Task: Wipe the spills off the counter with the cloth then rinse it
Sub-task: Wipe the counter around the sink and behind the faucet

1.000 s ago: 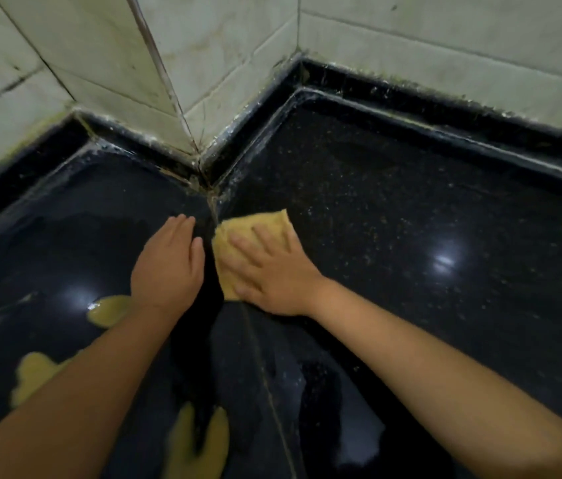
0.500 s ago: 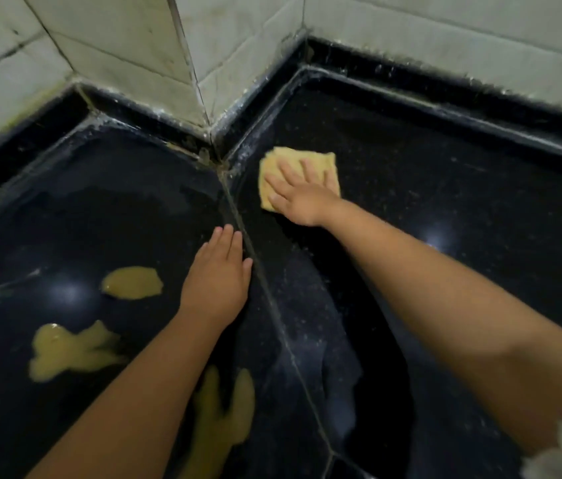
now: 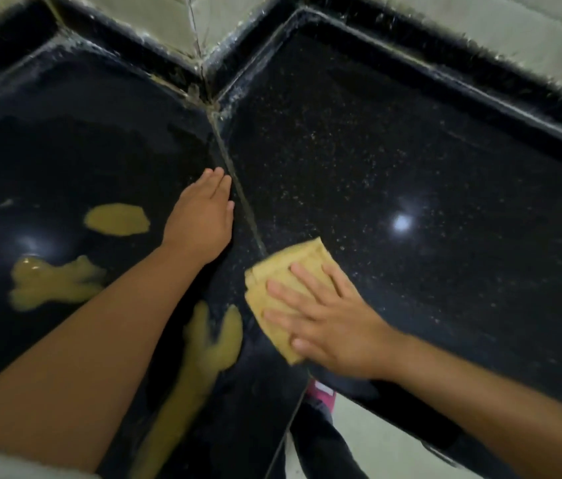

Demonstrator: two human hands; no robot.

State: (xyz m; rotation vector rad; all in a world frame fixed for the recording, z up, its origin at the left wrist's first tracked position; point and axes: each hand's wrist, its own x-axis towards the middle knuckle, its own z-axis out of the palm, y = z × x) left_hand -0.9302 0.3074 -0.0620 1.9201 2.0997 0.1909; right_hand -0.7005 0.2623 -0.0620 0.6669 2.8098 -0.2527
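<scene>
folded yellow cloth [image 3: 284, 288] lies on black counter [image 3: 393, 160] nr seam, pressed flat under right hand [image 3: 327, 323], fingers spread. left hand [image 3: 200, 219] rests flat, empty. cloth judged soft, light, prob damp; best pinched at an edge.

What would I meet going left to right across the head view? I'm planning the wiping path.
Branched spill → oval spill → left hand flat on the counter → cloth under the right hand → light reflection.

Your right hand [image 3: 334, 326] presses flat on cloth [image 3: 283, 278]; left hand [image 3: 200, 223] flat on counter [image 3: 410, 160]; spills [image 3: 117, 219] left of it.
</scene>
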